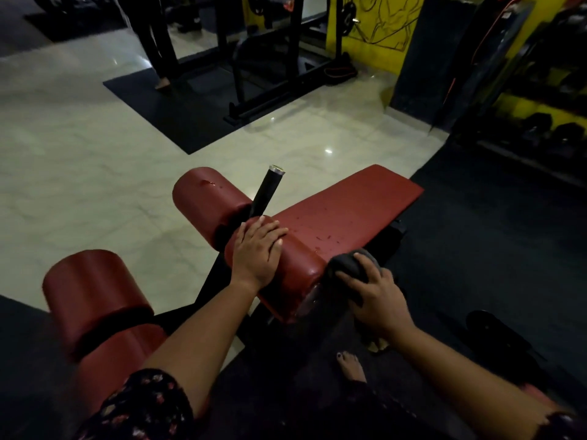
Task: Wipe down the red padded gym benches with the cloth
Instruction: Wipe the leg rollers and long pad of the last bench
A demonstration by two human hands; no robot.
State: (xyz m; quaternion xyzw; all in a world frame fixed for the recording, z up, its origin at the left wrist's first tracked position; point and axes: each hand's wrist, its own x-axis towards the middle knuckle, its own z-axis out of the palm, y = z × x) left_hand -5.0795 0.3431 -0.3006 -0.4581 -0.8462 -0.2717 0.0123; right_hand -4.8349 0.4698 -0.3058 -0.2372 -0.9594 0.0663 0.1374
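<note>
Through the head camera I am looking down on a red padded bench and working at its near end. My left hand [258, 252] is lying spread and flat on top of the near roller pad [286, 281], fingers straight, bracing it. My right hand [379, 301] is curling its fingers round the dark cloth [347, 263]. The cloth is bunched into a wad and touching the right end of that roller, just beside the near edge of the flat seat pad [349, 208].

I judge the step in hand to be wiping the roller's end face, which is looking glossy, perhaps wet. To do it well I am planning to bear down with the left hand so the roller is not turning under the rub. I would loosen the wad so more cloth is meeting the vinyl, then circle the end face and its seam.

The seat pad is carrying dark specks [320, 238] near the cloth; whether they are drops or scuffs I cannot tell. Long overlapping strokes from near to far should be clearing them. The far left roller [206, 198] is showing a shiny streak on top, and the two near left rollers [95, 290] look unwiped. The black post [268, 192] is standing between the rollers, so I would be steering the cloth round it.
</note>
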